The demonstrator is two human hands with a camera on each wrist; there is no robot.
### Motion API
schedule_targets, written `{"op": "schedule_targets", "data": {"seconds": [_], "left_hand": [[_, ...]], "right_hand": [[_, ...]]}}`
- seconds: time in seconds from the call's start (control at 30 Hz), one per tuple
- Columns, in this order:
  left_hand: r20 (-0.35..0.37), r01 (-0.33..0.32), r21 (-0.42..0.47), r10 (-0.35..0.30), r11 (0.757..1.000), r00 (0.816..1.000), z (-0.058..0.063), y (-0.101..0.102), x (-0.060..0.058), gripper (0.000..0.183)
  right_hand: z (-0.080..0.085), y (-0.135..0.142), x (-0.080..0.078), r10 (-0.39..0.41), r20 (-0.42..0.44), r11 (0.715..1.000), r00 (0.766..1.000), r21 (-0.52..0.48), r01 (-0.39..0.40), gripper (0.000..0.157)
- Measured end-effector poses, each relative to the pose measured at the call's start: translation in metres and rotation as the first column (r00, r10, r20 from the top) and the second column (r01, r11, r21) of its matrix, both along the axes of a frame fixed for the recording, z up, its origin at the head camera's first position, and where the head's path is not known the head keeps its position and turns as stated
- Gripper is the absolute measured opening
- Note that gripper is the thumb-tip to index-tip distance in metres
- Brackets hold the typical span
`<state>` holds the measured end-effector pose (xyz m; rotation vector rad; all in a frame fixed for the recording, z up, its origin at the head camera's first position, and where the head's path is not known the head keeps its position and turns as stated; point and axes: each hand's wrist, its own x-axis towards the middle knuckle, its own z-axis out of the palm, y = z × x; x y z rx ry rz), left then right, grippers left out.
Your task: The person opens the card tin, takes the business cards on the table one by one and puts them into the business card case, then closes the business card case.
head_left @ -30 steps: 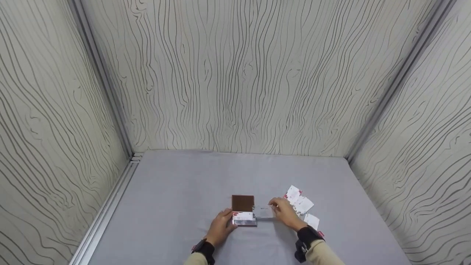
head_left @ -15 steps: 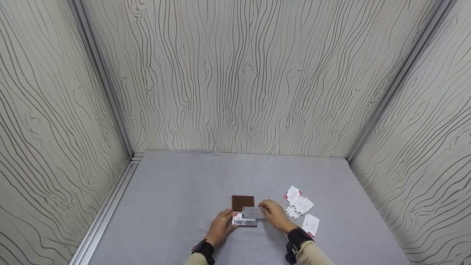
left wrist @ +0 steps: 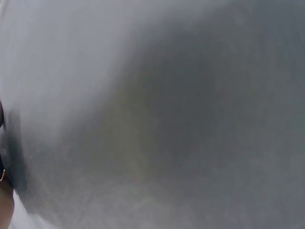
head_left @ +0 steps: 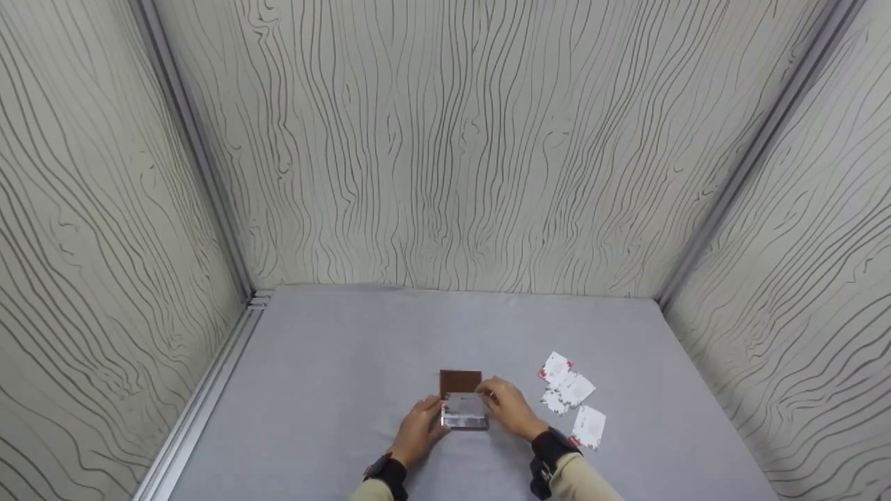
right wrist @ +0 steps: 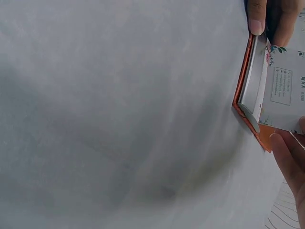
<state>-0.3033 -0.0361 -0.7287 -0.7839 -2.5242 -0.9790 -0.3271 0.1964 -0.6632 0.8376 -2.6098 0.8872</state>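
A business card case with a brown lid (head_left: 459,381) lies open on the table, its lid folded back and its silver tray (head_left: 465,422) nearest the person. My left hand (head_left: 418,429) grips the left side of the case, with its thumb on the near edge in the right wrist view. Between the thumb and fingers of my right hand (head_left: 511,409) is a white business card (right wrist: 286,83) with small leaf prints. That card is over the tray, tilted above another card. In the left wrist view only a sliver of the hand shows at the edge.
Several loose white business cards (head_left: 575,387) with floral prints lie to the right of the right hand, one of them (head_left: 589,426) apart and nearer. A grey cloth covers the table (head_left: 348,348). Wood-grain panels (head_left: 445,153) stand behind and at both sides.
My right hand has carried the business card leftward from beside the case to over its tray, covering the card there. The left hand has stayed on the case.
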Motion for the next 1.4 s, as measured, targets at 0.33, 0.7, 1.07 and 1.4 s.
{"op": "schedule_targets", "data": {"seconds": [0.33, 0.7, 1.07, 1.4], "left_hand": [[-0.002, -0.015, 0.026, 0.015, 1.000, 1.000, -0.003, 0.000, -0.001, 0.046], [0.114, -0.041, -0.022, 0.044, 0.999, 0.992, -0.002, 0.001, -0.003, 0.049], [0.063, -0.026, -0.030, 0.028, 0.999, 0.998, 0.002, 0.000, -0.001, 0.049], [0.072, -0.033, -0.024, 0.035, 0.999, 0.997, 0.000, 0.001, -0.002, 0.049]], "right_hand": [[-0.004, -0.005, 0.002, 0.027, -0.011, 1.000, 1.000, -0.010, -0.027, 0.020], [-0.012, -0.003, 0.000, 0.028, 0.038, 1.000, 0.999, 0.012, -0.029, 0.025], [-0.014, -0.004, 0.007, 0.030, 0.052, 0.998, 0.998, 0.052, -0.032, 0.035], [-0.022, -0.008, 0.011, -0.045, 0.143, 0.982, 0.989, 0.190, 0.017, 0.056]]}}
